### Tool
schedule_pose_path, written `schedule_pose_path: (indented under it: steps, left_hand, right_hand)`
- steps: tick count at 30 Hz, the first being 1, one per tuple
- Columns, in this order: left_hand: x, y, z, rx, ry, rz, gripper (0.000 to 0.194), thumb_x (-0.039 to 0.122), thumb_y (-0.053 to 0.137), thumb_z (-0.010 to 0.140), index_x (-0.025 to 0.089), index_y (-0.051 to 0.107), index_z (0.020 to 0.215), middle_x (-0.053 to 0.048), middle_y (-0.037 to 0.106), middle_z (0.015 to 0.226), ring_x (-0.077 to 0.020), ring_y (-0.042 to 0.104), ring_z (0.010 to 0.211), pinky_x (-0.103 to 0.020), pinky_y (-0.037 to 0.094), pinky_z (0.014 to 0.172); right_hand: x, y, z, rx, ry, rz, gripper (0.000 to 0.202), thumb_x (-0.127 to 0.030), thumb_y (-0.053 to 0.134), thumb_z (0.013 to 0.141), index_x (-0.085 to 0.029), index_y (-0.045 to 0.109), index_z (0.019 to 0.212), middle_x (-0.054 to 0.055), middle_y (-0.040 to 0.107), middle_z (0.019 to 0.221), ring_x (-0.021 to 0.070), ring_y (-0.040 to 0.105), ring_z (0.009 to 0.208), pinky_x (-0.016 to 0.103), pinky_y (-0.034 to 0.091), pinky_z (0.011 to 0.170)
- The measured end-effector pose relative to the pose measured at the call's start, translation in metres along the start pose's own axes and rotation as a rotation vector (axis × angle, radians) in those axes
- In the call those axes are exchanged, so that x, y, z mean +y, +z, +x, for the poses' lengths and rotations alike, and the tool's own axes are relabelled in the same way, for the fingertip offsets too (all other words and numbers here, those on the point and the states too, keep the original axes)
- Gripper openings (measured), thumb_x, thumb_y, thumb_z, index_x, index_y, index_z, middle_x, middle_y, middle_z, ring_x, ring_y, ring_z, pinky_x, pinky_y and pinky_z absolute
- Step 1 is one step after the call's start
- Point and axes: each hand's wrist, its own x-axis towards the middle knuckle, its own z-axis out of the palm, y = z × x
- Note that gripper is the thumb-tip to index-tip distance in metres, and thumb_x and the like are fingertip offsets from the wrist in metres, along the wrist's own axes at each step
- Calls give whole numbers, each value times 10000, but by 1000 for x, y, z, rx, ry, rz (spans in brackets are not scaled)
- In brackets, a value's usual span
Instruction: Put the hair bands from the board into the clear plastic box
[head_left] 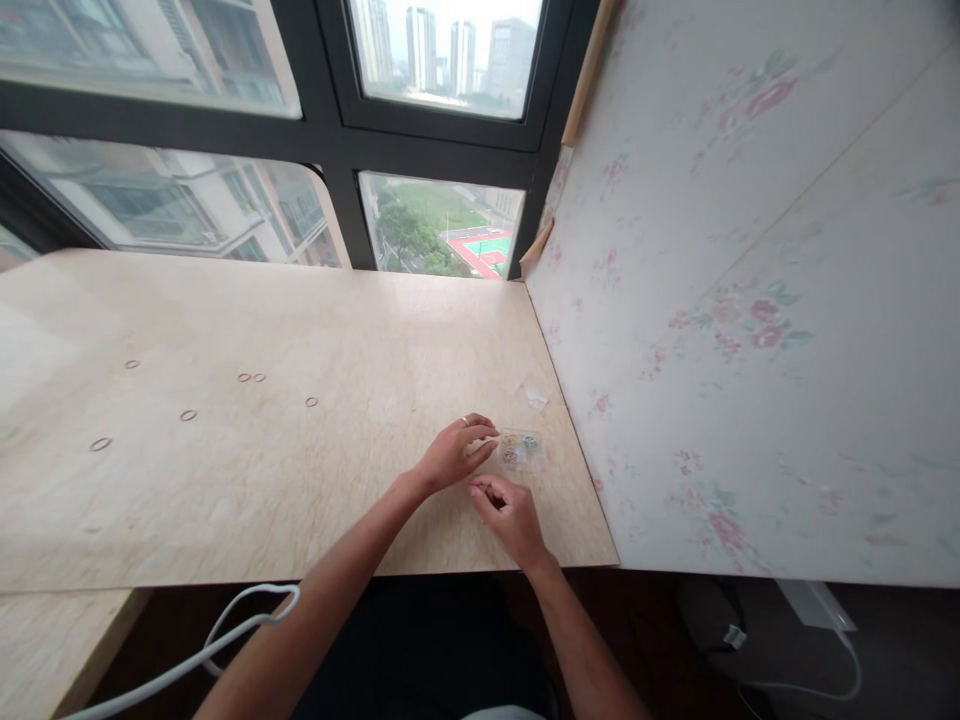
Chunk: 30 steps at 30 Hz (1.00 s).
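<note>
A small clear box with compartments [536, 460] stands on the tabletop, near the right wall. Inside it lie small coloured rings, yellow, green and reddish. My left hand [455, 455] reaches to the box's left edge with its fingers stretched and apart, a ring on one finger. Just below it, my right hand [511, 515] is closed in a pinch, thumb against fingers. What the pinch holds, if anything, is too small to make out. Farther left, several thin reddish-brown bands, one of them a lone band [307, 403], lie spread over the table.
The pale marbled tabletop [360, 340] meets a flowered wall [675, 400] on the right and dark-framed windows [442, 135] at the back. A crumpled clear wrapper [535, 397] lies behind the box. A white cable [172, 675] loops at the table's front left edge.
</note>
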Motion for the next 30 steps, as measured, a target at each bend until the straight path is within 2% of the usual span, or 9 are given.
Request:
schedule_pose_path:
  steps: [4, 8, 13, 17, 19, 22, 24, 27, 30]
  left_hand:
    - [-16, -16, -18, 132, -74, -55, 195, 235, 488, 897, 175, 657, 975, -76, 629, 1016, -125, 601, 811, -249, 501, 701]
    - [-36, -41, -41, 258, -141, -24, 173, 209, 495, 870, 166, 655, 920, -71, 644, 946, -107, 578, 707, -242, 488, 661]
    - [-53, -69, -65, 432, -261, -24, 153, 219, 515, 843, 178, 662, 861, -47, 659, 859, -113, 571, 676, -242, 469, 638]
    - [-59, -76, -73, 599, -391, -164, 155, 246, 521, 837, 181, 661, 845, -32, 661, 784, -129, 584, 676, -248, 463, 623]
    - [-59, -75, -74, 609, -401, -174, 152, 235, 521, 827, 185, 664, 835, -33, 658, 772, -133, 577, 673, -257, 458, 627]
    - [-60, -70, -74, 575, -367, -168, 149, 207, 517, 806, 194, 663, 826, -37, 652, 765, -136, 560, 661, -268, 442, 628]
    - [-61, -68, -75, 565, -366, -182, 114, 190, 522, 784, 195, 635, 765, -41, 642, 747, -141, 548, 648, -276, 425, 611]
    - [-63, -66, -75, 550, -407, -210, 141, 162, 532, 739, 190, 523, 601, -32, 580, 621, -145, 500, 581, -277, 361, 532]
    - [-63, -68, -74, 505, -449, -236, 201, 148, 536, 716, 188, 457, 536, -25, 519, 545, -146, 472, 530, -285, 316, 497]
  right_hand:
    - [0, 0, 0, -12, 15, -14, 220, -328, 521, 875, -174, 679, 872, -55, 448, 505, 98, 463, 461, 203, 377, 484]
    - [2, 1, -1, -2, 39, -21, 257, -377, 526, 873, -172, 682, 871, -45, 463, 512, 104, 476, 459, 199, 409, 464]
    - [1, 3, -1, -3, 98, -9, 298, -441, 554, 854, -173, 684, 853, -43, 464, 496, 112, 477, 440, 209, 432, 433]
    - [-15, 13, 12, -52, 172, 56, 340, -497, 585, 825, -170, 670, 860, -49, 464, 473, 112, 475, 395, 201, 379, 361]
    - [-30, 23, 26, -84, 158, 72, 339, -499, 596, 821, -170, 665, 867, -56, 458, 464, 100, 455, 375, 192, 350, 344]
    - [-60, 49, 59, -142, 64, 84, 313, -472, 600, 830, -169, 661, 884, -61, 465, 455, 87, 431, 362, 184, 331, 346]
    - [-83, 74, 86, -191, -23, 107, 296, -451, 593, 841, -166, 657, 892, -61, 473, 455, 85, 428, 364, 185, 331, 353]
    - [-117, 122, 130, -268, -159, 104, 272, -420, 569, 861, -159, 642, 886, -65, 474, 461, 80, 435, 376, 186, 361, 387]
    - [-145, 179, 175, -445, -274, -172, 292, -369, 445, 927, -145, 622, 989, -46, 537, 535, 76, 477, 397, 172, 376, 399]
